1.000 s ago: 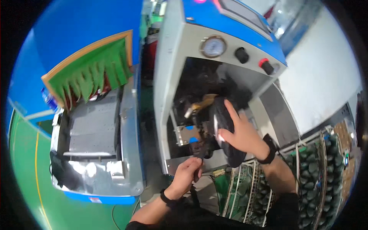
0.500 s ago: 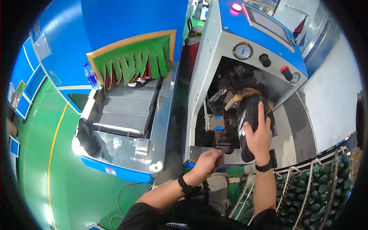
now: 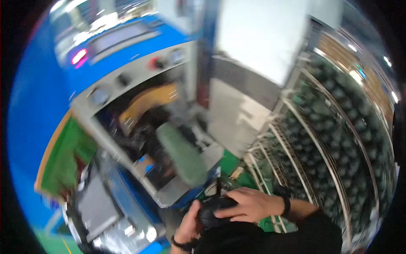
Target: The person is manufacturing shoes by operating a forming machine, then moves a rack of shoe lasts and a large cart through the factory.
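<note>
Close to my body, at the lower edge, both hands hold a dark black shoe [image 3: 211, 208], smeared by motion. My left hand [image 3: 187, 226] grips its left side, thumb up. My right hand [image 3: 250, 205] lies over its top and right side, fingers curled onto it. Just beyond them, a green foot-shaped shoe last [image 3: 182, 154] stands tilted and bare in the opening of the blue and grey machine [image 3: 86, 108]. A curved tan-yellow pad [image 3: 150, 99] sits behind the last. The shoe's underside is hidden by my hands and sleeves.
On the right stands a rack [image 3: 302, 122] with pale metal rails, filled with many dark green lasts. To the left is a metal conveyor [image 3: 95, 190] under a green strip curtain [image 3: 63, 156]. The machine carries a screen, gauges and a lit red lamp [image 3: 79, 56].
The view has swung right toward the rack. The black shoe has come off the machine's last and is now in both hands near my body, leaving the green last bare.
</note>
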Motion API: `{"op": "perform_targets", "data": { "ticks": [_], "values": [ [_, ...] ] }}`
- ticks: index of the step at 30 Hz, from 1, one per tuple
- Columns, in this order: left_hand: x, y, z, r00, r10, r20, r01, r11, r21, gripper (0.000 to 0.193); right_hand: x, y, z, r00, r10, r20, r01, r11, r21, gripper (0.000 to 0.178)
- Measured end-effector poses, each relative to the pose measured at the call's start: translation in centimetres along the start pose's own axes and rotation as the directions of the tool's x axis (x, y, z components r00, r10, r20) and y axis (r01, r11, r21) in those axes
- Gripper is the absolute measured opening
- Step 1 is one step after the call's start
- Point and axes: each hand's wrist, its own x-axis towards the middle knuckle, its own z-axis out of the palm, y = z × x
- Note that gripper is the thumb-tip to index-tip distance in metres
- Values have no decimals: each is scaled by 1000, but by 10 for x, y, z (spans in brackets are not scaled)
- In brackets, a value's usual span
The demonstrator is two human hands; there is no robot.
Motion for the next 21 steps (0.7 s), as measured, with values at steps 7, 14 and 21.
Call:
{"op": "perform_targets", "data": {
  "ticks": [7, 14, 21],
  "values": [
    [-11, -1, 6, 970, 95, -223, 60, 796, 602, 51, 101, 62, 34, 815, 551, 178, 55, -379, 924, 76],
    [-21, -22, -29, 930, 204, -305, 65, 727, 684, 71, 82, 59, 16, 849, 512, -134, 323, -302, 897, 48],
    [-29, -30, -50, 909, 142, -391, 135, 788, 600, 57, -137, 63, -60, 157, 843, -515, 695, 276, 664, 49]
  ]
}}
